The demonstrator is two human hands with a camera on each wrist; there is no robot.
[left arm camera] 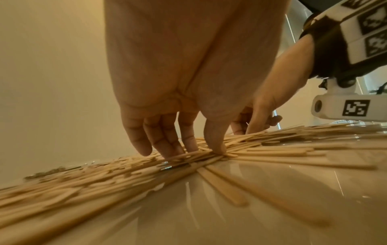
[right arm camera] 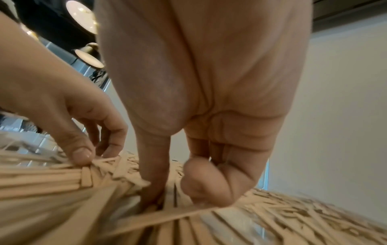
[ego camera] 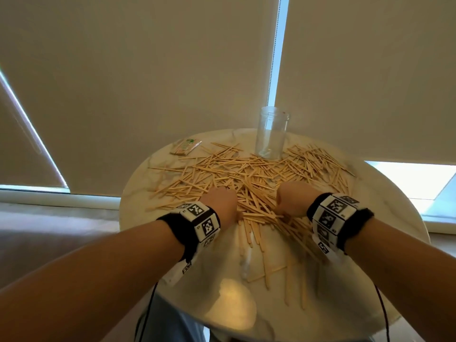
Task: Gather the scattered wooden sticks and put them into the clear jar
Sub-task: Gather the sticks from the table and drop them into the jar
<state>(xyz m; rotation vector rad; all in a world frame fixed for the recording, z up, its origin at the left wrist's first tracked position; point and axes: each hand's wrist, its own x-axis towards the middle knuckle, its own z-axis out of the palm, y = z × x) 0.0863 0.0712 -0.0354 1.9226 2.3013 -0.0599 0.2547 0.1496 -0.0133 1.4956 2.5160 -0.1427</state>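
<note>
Raking sticks [ego camera: 246, 169] inward for bundling: left hand [ego camera: 219, 203] pinched some, right hand [ego camera: 293, 198] fingers curled into pile; jar [ego camera: 271, 133] stood empty behind.

both hands [ego camera: 222, 203] (knuckles up) among wooden sticks [ego camera: 246, 174]

Two hands [ego camera: 256, 203], one clear jar [ego camera: 271, 134], one small packet [ego camera: 185, 146], countless wooden sticks [ego camera: 246, 174].
</note>
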